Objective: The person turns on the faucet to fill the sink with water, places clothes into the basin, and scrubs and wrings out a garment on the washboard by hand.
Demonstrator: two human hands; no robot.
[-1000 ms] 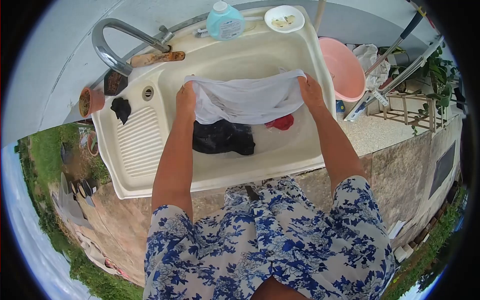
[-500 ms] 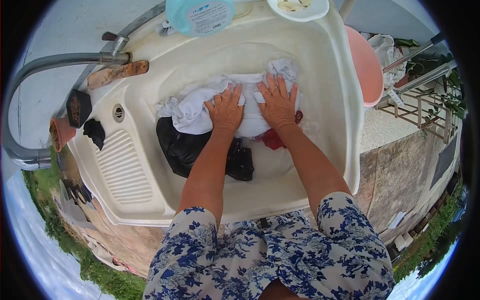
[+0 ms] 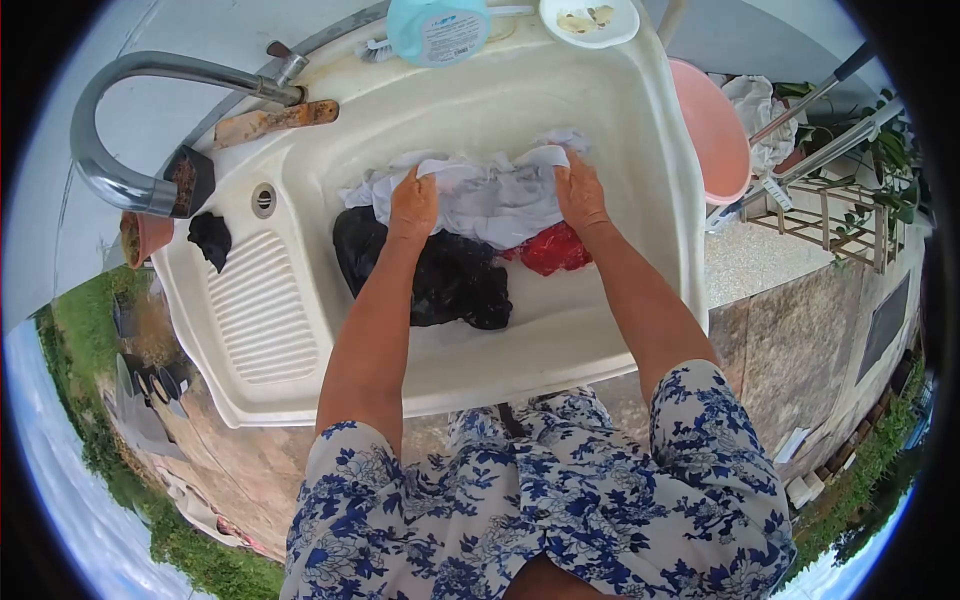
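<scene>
A wet white cloth garment (image 3: 490, 205) stretches between my hands over the basin of the laundry sink (image 3: 620, 345). My left hand (image 3: 413, 205) pinches its edge on the left, and my right hand (image 3: 581, 192) grips the same edge on the right. Part of the garment droops into the basin; its exact kind I cannot make out. Below my left hand lies a soaked black cloth (image 3: 440, 280). Near my right wrist a red cloth (image 3: 553, 249) shows from under the white one.
A chrome faucet (image 3: 95, 140) arches at the left, near a wooden-handled brush (image 3: 275, 123) and a ribbed washboard (image 3: 262, 310). Along the back rim stand a blue detergent bottle (image 3: 437, 30) and a white dish (image 3: 590, 20). A pink basin (image 3: 712, 135) is at the right.
Both hands have gone from lying flat on the white garment to gripping its edge and lifting it. More of the red cloth shows. The view has shifted slightly.
</scene>
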